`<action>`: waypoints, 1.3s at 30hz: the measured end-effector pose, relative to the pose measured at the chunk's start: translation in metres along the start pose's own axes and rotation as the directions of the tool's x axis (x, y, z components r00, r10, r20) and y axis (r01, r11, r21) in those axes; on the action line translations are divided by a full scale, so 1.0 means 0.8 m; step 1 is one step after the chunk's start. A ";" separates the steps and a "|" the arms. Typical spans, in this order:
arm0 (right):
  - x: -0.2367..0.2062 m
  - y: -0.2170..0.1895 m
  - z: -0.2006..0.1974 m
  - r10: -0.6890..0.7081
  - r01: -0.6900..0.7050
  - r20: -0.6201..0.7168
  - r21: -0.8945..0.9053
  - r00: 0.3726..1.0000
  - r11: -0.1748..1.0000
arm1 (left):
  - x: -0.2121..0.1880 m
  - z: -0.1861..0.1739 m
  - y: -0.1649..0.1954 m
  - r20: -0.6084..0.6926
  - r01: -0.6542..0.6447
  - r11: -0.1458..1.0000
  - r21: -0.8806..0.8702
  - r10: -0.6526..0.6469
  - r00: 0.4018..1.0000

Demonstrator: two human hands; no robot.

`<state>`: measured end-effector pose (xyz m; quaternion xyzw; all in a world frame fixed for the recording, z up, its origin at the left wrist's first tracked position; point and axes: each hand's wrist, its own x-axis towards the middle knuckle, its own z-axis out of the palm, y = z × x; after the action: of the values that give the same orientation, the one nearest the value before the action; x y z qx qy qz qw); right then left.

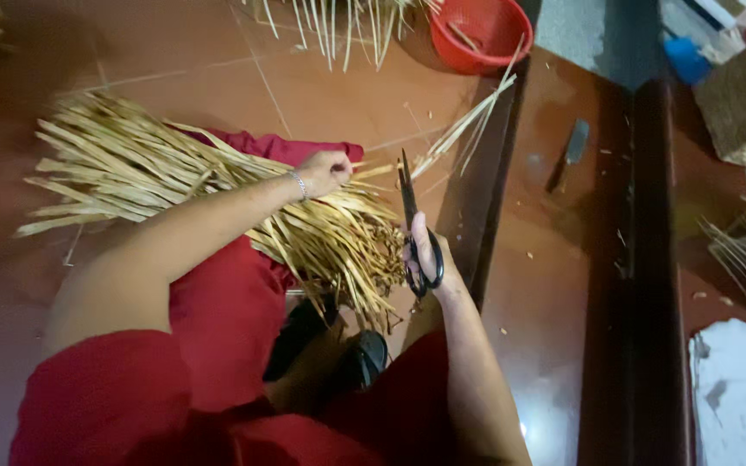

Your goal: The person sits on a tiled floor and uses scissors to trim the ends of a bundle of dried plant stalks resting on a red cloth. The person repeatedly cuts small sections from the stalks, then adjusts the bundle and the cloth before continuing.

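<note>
Straw strips point(218, 185), one large bundle, lie across a red-clad lap under the left hand point(325, 171), which is fisted around a few strands. The right hand point(429, 255) grips one pair of black scissors point(410, 216), blades nearly shut, pointing up. One red basket point(477, 33) sits beyond both hands.

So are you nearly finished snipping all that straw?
Not nearly. Little clippings on the floor suggest some snipping is done. Now the left hand grips strips in the straw bundle, and the right hand holds black scissors. More strips wait by the red basket.
</note>
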<state>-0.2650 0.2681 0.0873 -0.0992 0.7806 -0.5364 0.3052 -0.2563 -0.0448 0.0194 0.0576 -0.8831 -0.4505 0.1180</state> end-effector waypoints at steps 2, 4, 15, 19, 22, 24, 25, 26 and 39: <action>0.002 0.001 0.002 -0.026 0.024 0.032 0.067 0.999 0.997 | 0.000 -0.001 0.003 0.007 -0.040 0.999 -0.028 0.040 0.999; 0.002 0.008 0.003 -0.070 0.069 0.020 0.073 0.997 0.995 | -0.001 0.000 0.003 -0.003 -0.038 0.997 0.060 0.039 0.999; 0.013 0.062 0.026 -0.096 0.090 -0.104 -0.057 0.990 0.994 | -0.065 0.090 -0.011 0.009 0.242 0.967 -0.083 -0.242 0.970; 0.019 0.065 0.030 -0.104 0.104 0.000 0.040 0.995 0.994 | -0.080 0.111 -0.022 -0.045 0.324 0.935 -0.144 -0.334 0.942; 0.022 0.062 0.022 -0.039 0.020 0.093 0.193 0.995 0.981 | -0.079 0.114 -0.033 -0.080 0.216 0.945 -0.245 -0.241 0.967; 0.020 0.060 0.013 -0.058 0.034 0.124 0.191 0.991 0.981 | -0.076 0.114 -0.039 -0.094 0.138 0.951 -0.275 -0.170 0.981; 0.019 0.059 0.010 -0.052 0.030 0.117 0.183 0.992 0.983 | -0.075 0.113 -0.041 -0.088 0.121 0.954 -0.273 -0.150 0.985; 0.016 0.059 0.009 -0.044 0.024 0.112 0.174 0.993 0.984 | -0.075 0.113 -0.042 -0.081 0.105 0.957 -0.272 -0.131 0.988; 0.016 0.052 -0.019 -0.037 0.105 -0.206 0.326 0.978 0.940 | -0.119 0.116 -0.023 0.120 0.034 0.974 0.222 -0.062 0.991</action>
<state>-0.2771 0.2908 0.0487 -0.0205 0.7003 -0.6790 0.2192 -0.1885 0.0372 -0.0629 0.0632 -0.9314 -0.3557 0.0437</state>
